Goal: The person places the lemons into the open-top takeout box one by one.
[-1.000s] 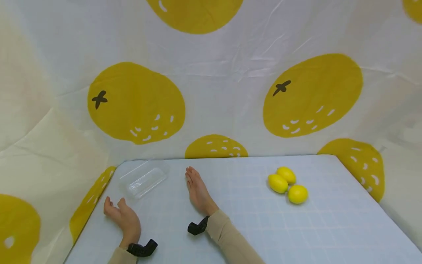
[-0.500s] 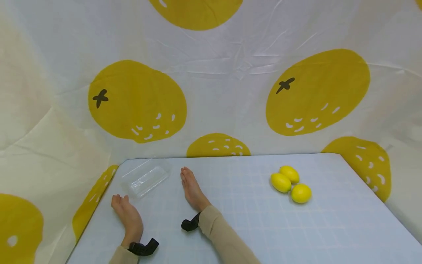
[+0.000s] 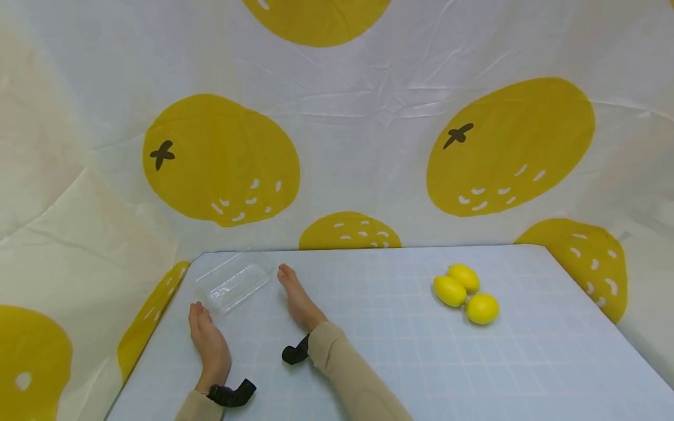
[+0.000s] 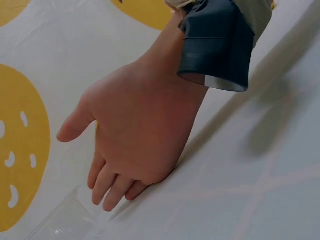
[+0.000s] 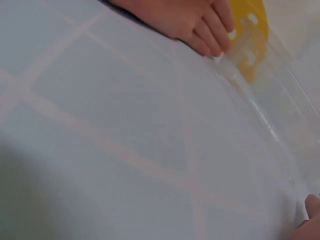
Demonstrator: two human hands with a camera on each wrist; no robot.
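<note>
A clear plastic container (image 3: pixel 237 286) lies at the far left of the table, its see-through walls hard to make out. Close to its near left corner is my left hand (image 3: pixel 210 342), fingers straight, palm turned inward; the left wrist view shows that palm (image 4: pixel 140 120) with the thumb spread. My right hand (image 3: pixel 299 298) stands on edge by the container's right side, its fingers extended. In the right wrist view only a bit of the right hand (image 5: pixel 311 222) shows, while the container (image 5: pixel 270 115) reaches between both hands. Whether either hand touches it, I cannot tell.
Three yellow lemons, one at the back (image 3: pixel 463 278), one at the left (image 3: pixel 450 291) and one nearer (image 3: pixel 482 309), sit together on the table's right half. A pale checked cloth (image 3: pixel 474 374) covers the table. Fruit-patterned white curtain (image 3: pixel 363 164) hangs behind.
My right hand has moved left toward the container. My left hand has moved forward and right, its fingers straightening. The head view has shifted slightly; the lemons and container look unmoved.
</note>
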